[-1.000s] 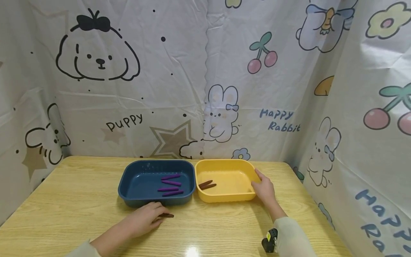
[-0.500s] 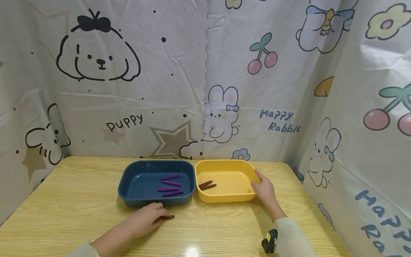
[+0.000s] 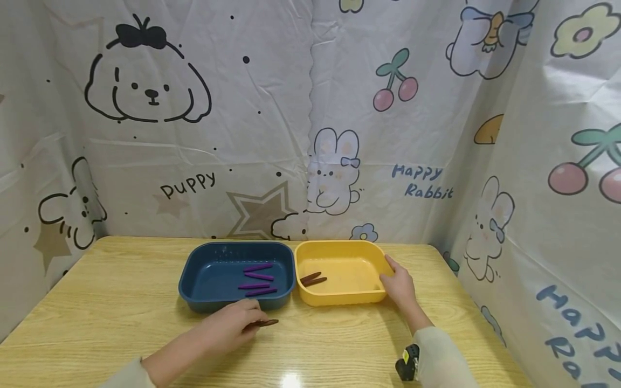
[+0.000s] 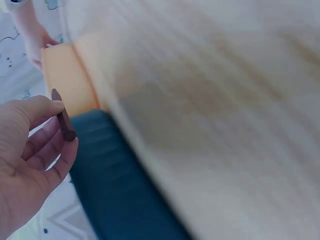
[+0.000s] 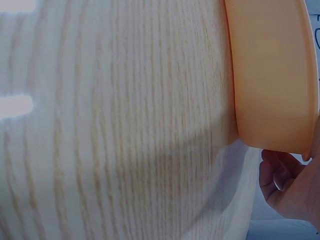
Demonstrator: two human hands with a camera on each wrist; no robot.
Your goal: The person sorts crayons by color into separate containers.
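My left hand (image 3: 236,324) pinches a brown crayon (image 4: 63,117) between thumb and fingertips, just in front of the blue bin (image 3: 204,304). In the head view the crayon's tip points right, toward the yellow bin. My right hand (image 3: 400,283) grips the right rim of the yellow bin (image 3: 356,298), thumb over the edge and the other fingers along the outer wall. Two brown crayons (image 3: 314,281) lie at the left end inside the yellow bin. Several purple crayons (image 3: 257,276) lie in the right half of the blue bin.
Both bins stand side by side at the back of the wooden table (image 3: 121,291). A printed cloth (image 3: 262,134) hangs behind the table and along its sides. A small black device (image 3: 408,364) sits at the right wrist.
My left hand has moved slightly right with the brown crayon, and more of the crayon now shows beyond the fingers. The right hand and both bins stay where they were.
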